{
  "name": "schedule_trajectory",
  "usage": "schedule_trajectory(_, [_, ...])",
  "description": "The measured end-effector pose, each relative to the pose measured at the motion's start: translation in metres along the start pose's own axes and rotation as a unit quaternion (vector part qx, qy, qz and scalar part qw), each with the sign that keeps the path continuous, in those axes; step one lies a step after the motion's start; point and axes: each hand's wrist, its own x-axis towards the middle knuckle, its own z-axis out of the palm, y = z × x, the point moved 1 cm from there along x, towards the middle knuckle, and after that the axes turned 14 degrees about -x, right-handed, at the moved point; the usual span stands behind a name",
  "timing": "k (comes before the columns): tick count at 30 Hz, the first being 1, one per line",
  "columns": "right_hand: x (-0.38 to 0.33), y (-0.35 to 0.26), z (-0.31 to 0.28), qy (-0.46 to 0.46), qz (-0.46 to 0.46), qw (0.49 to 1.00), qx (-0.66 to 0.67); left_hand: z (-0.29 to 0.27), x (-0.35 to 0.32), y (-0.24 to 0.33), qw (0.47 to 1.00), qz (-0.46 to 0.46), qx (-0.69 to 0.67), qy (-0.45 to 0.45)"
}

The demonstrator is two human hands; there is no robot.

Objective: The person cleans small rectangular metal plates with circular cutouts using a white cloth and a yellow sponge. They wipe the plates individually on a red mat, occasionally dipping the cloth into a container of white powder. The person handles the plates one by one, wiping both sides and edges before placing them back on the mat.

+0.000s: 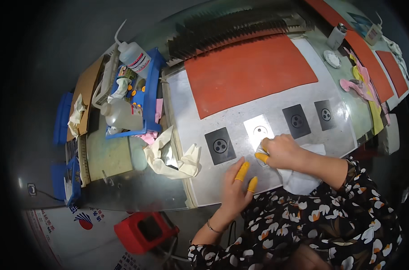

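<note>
A row of small rectangular plates lies on a metal sheet (252,177), each marked with a ring around three dots. My right hand (283,152), wearing yellow finger cots, is closed on a white cloth (301,180). It presses the cloth against the lower edge of a brightly reflecting plate (255,123). To the left sits a dark plate (213,155), and just below it is my left hand (234,193). That hand has yellow cots on two fingers; the fingers are apart and hold nothing. Two more plates, a dark plate (290,114) and a smaller plate (320,107), lie to the right.
An orange mat (254,72) covers the sheet's far part, before a row of dark upright slats (231,42). On the left, a blue tray (152,85) holds a wash bottle (133,55) and a plastic jug (123,117). Crumpled cream cloth (186,164) lies nearby. A red stool (143,231) stands below.
</note>
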Motion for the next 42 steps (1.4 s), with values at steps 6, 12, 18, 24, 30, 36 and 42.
schedule_trajectory(6, [-0.002,-0.019,-0.027,-0.067,-0.102,0.992,-0.019,-0.062,-0.017,-0.02,0.989,-0.018,0.146,-0.01])
schedule_trajectory(12, [0.102,-0.057,-0.038,0.121,-0.077,0.99,0.0,-0.06,-0.011,-0.021,0.983,0.017,0.18,-0.044])
schedule_trajectory(18, [0.122,-0.072,-0.014,0.081,-0.036,0.996,0.004,-0.059,-0.017,-0.025,0.978,0.016,0.198,-0.068])
schedule_trajectory(24, [0.074,-0.083,-0.008,0.019,-0.046,0.999,0.008,-0.058,-0.02,-0.03,0.989,0.041,0.142,-0.014])
schedule_trajectory(30, [0.03,-0.084,-0.002,-0.01,-0.088,0.996,0.02,-0.061,-0.02,-0.031,0.998,0.009,0.018,0.061])
schedule_trajectory(36, [-0.005,-0.056,-0.005,-0.123,-0.223,0.967,0.02,-0.066,-0.023,-0.03,0.995,-0.055,-0.021,0.081])
schedule_trajectory(42, [-0.045,0.0,-0.008,-0.124,-0.165,0.959,0.196,-0.058,-0.02,-0.028,0.997,-0.049,0.02,0.057])
